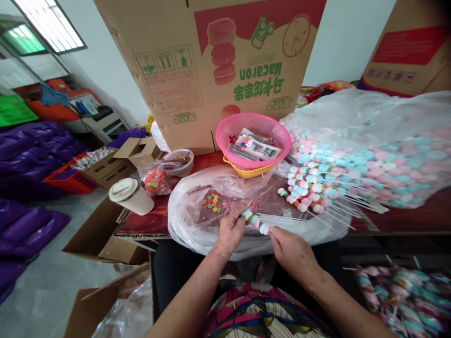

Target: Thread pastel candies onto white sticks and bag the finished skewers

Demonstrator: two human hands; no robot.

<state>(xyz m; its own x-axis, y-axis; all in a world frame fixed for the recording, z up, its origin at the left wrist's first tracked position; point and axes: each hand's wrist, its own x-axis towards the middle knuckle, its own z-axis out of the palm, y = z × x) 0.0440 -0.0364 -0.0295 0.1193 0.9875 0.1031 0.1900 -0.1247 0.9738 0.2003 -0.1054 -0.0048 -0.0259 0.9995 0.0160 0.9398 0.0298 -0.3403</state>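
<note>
Between my two hands is a marshmallow skewer (254, 221) with pink, blue, white and darker pieces in a row. My left hand (232, 231) is closed around its upper left end. At the lower right end, by a pink piece, the fingers of my right hand (294, 251) pinch the skewer; the stick itself is mostly hidden there. Under it a clear plastic bag (183, 237) lies spread on the table, with small coloured rings (213, 203) and thin white sticks (282, 219) on it. Several filled skewers (310, 185) are piled to the right, sticks pointing right.
A pink basket (225, 145) with printed packets stands behind, before a tall carton (169, 84). Right is a big bag of marshmallows (384, 159). Left are a lidded paper cup (136, 199), a bag of coloured rings (157, 180) and a bowl (186, 166). More skewers (405, 295) lie lower right.
</note>
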